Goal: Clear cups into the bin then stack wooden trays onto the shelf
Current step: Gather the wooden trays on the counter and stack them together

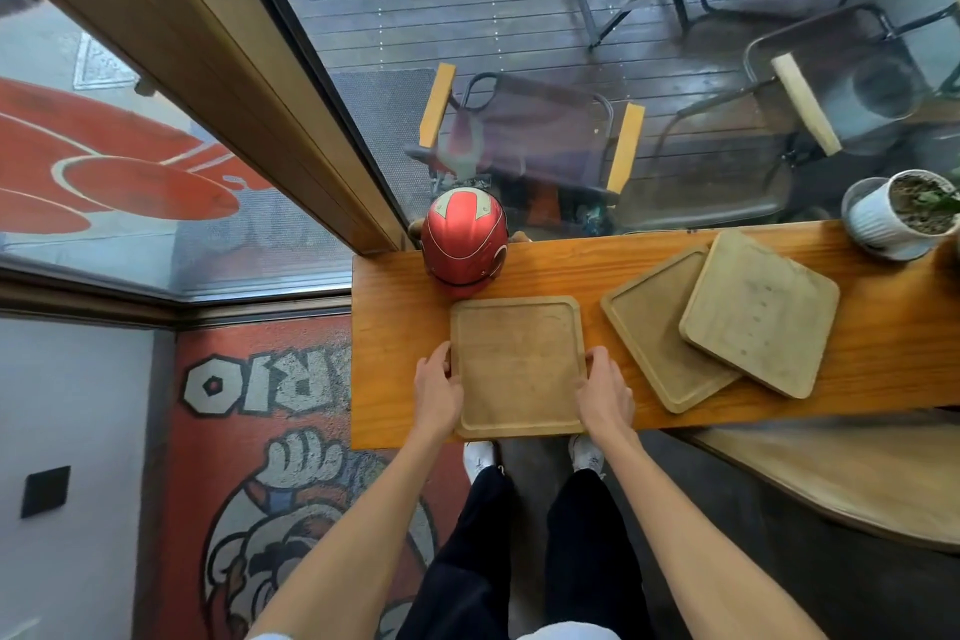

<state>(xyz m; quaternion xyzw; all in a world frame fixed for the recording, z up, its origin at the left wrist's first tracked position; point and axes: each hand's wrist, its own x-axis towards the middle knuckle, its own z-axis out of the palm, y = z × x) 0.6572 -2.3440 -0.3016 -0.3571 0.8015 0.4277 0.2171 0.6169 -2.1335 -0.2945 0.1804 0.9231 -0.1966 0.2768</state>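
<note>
Three square wooden trays lie on the long wooden counter (395, 327); the nearest tray (517, 364), just in front of the red helmet (464, 237), is gripped at its sides by the left hand (436, 390) and right hand (605, 392). No cups are in view, so stacking seems in hand; next it needs a level lift.

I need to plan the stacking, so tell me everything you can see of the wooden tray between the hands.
The wooden tray is square with rounded corners, pale worn wood, with a low raised rim around a shallow flat bed. It is empty and lies flat, rim up, on the orange-brown wooden counter, its near edge at the counter's front edge. The left hand grips its left side and the right hand its right side. A red helmet sits just behind it; whether they touch cannot be told.
</note>
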